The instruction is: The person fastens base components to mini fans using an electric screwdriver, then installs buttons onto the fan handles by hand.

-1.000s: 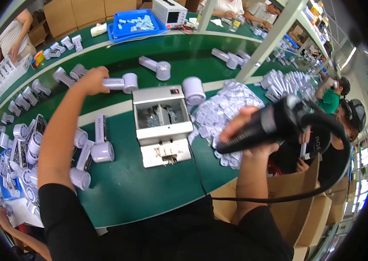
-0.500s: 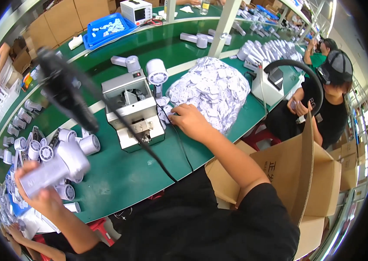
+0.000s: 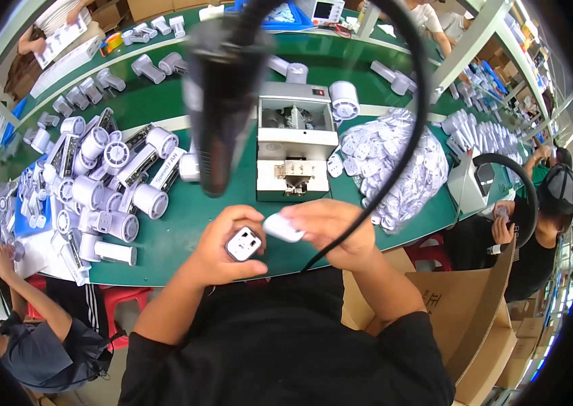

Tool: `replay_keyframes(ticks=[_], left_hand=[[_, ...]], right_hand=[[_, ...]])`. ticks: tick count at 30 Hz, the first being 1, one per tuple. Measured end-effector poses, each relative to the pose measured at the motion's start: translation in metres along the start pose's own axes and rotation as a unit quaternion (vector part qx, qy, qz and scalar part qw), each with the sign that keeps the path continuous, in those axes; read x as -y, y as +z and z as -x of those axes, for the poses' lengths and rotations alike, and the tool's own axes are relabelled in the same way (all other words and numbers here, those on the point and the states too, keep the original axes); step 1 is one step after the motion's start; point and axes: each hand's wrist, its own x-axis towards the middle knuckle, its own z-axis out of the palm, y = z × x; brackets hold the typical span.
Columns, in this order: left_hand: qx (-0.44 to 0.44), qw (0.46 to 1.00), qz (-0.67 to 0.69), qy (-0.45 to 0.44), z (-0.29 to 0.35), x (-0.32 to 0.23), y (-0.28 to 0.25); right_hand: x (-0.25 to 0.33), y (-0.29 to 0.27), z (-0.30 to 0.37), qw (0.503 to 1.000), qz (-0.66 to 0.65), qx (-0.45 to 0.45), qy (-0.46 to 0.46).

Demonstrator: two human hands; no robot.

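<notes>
In front of my body, my left hand (image 3: 213,249) is wrapped round a pale handheld fan (image 3: 243,244), whose handle end faces up and shows small dark openings. My right hand (image 3: 342,231) pinches a small white plastic cover (image 3: 282,229) close beside that end; I cannot tell whether the two touch. Just beyond both hands stands a metal screw feeder (image 3: 296,143) with an open top bin. A dark electric screwdriver (image 3: 222,108) hangs blurred above the bench, left of the feeder. To the right lies a clear bag heaped with similar white covers (image 3: 398,166).
Many fan bodies (image 3: 107,177) are piled on the left of the green bench (image 3: 171,254). A black cable (image 3: 405,152) loops across the view by my right hand. An open cardboard box (image 3: 466,308) stands at my right. Co-workers sit on both sides.
My left hand has brought the fan from the pile side to the middle and turned its end up. My right hand has left the covers by the bag, now holding one. The view has shifted left.
</notes>
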Motion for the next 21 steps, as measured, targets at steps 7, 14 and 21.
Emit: replay_keyframes(ticks=[7, 14, 21], left_hand=[[0.244, 0.907, 0.296, -0.172, -0.014, 0.005, -0.014], [0.282, 0.911, 0.26, -0.149, -0.011, 0.007, -0.02], [0.098, 0.989, 0.078, -0.074, 0.0, -0.003, -0.008]], right_hand=[[-0.006, 0.009, -0.025, 0.974, 0.015, 0.212, -0.073], [0.012, 0.005, -0.033, 0.937, 0.166, 0.299, -0.064], [-0.037, -0.003, -0.108, 0.965, -0.048, -0.228, 0.124]])
